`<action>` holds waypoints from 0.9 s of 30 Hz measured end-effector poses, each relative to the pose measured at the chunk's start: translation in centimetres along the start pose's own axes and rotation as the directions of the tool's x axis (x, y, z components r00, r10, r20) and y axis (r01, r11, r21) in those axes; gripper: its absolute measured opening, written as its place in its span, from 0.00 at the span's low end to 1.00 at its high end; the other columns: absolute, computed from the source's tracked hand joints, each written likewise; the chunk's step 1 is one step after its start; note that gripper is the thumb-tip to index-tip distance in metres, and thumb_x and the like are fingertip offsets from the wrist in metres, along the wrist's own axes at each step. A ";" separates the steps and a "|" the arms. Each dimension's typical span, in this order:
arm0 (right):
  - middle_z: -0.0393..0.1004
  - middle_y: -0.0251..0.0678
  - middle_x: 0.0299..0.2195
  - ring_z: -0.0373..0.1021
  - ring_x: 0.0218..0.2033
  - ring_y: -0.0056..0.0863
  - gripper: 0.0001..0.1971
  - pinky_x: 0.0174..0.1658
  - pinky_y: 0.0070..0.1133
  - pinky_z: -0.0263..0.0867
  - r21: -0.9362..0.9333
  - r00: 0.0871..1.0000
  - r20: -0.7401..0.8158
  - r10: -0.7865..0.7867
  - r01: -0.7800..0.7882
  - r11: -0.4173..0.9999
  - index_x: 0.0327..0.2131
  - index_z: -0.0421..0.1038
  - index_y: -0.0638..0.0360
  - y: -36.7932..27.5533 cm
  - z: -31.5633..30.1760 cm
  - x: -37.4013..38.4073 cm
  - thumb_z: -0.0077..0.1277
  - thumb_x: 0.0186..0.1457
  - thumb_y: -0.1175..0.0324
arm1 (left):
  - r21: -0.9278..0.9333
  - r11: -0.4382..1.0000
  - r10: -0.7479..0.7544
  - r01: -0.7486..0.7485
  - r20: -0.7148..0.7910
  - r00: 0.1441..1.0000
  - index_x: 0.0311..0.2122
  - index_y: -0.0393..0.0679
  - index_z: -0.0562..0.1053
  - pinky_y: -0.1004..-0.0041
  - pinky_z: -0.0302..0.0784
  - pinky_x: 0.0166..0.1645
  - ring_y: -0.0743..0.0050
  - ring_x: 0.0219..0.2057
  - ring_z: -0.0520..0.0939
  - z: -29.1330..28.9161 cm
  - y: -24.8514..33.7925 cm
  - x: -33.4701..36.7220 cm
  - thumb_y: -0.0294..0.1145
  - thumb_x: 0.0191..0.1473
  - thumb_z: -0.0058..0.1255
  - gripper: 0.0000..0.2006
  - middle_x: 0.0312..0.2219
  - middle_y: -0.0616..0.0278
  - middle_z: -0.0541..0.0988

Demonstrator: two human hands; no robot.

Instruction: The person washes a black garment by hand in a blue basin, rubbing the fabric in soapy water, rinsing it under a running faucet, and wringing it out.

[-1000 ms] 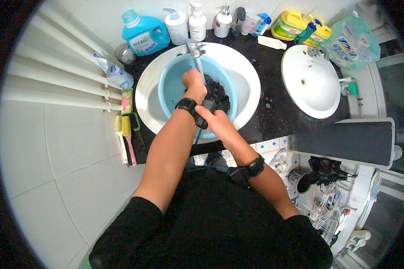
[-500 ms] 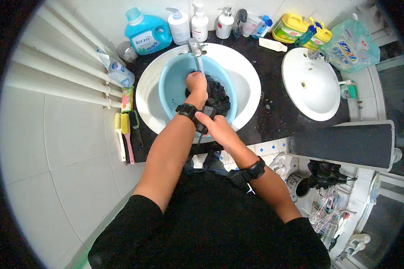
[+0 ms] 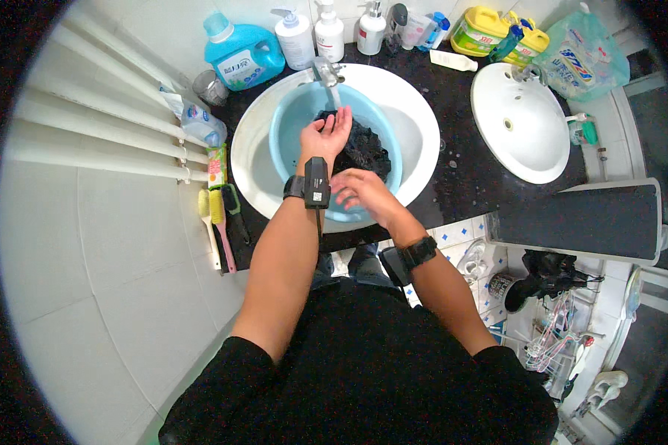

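Basin of light-blue plastic (image 3: 285, 122), crumpled black fabric (image 3: 369, 150) inside | left hand (image 3: 325, 135): palm up, fingers apart, near silver metal faucet (image 3: 323, 71) | right hand (image 3: 365, 194): fingers apart, over near-right rim

Brightly lit, edges bowed, black speckled corners

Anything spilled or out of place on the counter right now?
A white container lies on its side, unlike the upright yellow bottles near it. What look like water drops dot the black counter, right of the blue tub.
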State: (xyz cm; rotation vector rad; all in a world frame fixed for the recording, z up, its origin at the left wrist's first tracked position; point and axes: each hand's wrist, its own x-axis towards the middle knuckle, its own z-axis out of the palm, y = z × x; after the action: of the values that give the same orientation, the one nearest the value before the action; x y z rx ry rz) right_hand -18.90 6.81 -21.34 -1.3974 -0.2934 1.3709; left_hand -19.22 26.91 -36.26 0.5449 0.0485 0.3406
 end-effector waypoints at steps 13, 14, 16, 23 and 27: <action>0.65 0.27 0.21 0.60 0.23 0.13 0.08 0.27 0.14 0.58 -0.187 0.785 -0.108 -0.610 0.587 0.788 0.30 0.67 0.63 3.3 2.9 0.1 0.55 0.44 0.75 | -0.845 0.325 -0.285 -0.424 -0.515 0.808 0.52 0.38 0.55 0.50 0.72 0.48 0.44 0.46 0.71 14.5 3.8 1.8 0.26 0.51 0.32 0.21 0.46 0.43 0.66; 0.63 0.27 0.19 0.59 0.23 0.13 0.08 0.27 0.15 0.58 -0.215 0.749 -0.166 -0.641 0.607 0.765 0.28 0.66 0.63 3.1 3.1 0.0 0.55 0.44 0.74 | -0.844 0.327 -0.287 -0.425 -0.517 0.806 0.52 0.38 0.55 0.50 0.72 0.48 0.44 0.46 0.71 14.6 3.8 1.8 0.26 0.51 0.32 0.21 0.46 0.43 0.66; 0.60 0.26 0.18 0.58 0.22 0.13 0.07 0.26 0.15 0.57 -0.156 0.746 -0.197 -0.636 0.616 0.772 0.26 0.65 0.63 2.9 3.5 -0.3 0.53 0.44 0.76 | -0.877 0.245 -0.281 -0.414 -0.473 0.835 0.52 0.39 0.55 0.51 0.72 0.47 0.45 0.45 0.72 14.7 3.6 2.0 0.26 0.51 0.31 0.20 0.46 0.43 0.65; 0.60 0.27 0.17 0.58 0.20 0.15 0.05 0.24 0.15 0.56 -0.256 0.600 -0.290 -0.746 0.702 0.665 0.22 0.63 0.64 2.4 2.9 -1.8 0.48 0.38 0.81 | -0.821 0.323 -0.316 -0.470 -0.562 0.764 0.51 0.40 0.57 0.54 0.73 0.45 0.50 0.44 0.73 14.8 3.9 2.4 0.28 0.52 0.31 0.19 0.44 0.44 0.68; 0.61 0.28 0.19 0.59 0.21 0.15 0.06 0.26 0.15 0.57 -0.343 0.585 -0.248 -0.772 0.692 0.635 0.23 0.62 0.63 2.3 2.9 -3.0 0.47 0.39 0.83 | -0.733 0.506 -0.278 -0.454 -0.637 0.719 0.46 0.38 0.60 0.55 0.72 0.45 0.54 0.43 0.72 15.9 3.3 2.0 0.29 0.51 0.32 0.16 0.43 0.49 0.67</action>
State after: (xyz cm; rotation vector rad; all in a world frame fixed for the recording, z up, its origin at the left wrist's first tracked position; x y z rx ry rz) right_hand -23.31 5.08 -20.68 -1.4285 -0.6958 0.3567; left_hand -16.18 22.27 -20.89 -0.6697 0.5732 0.6207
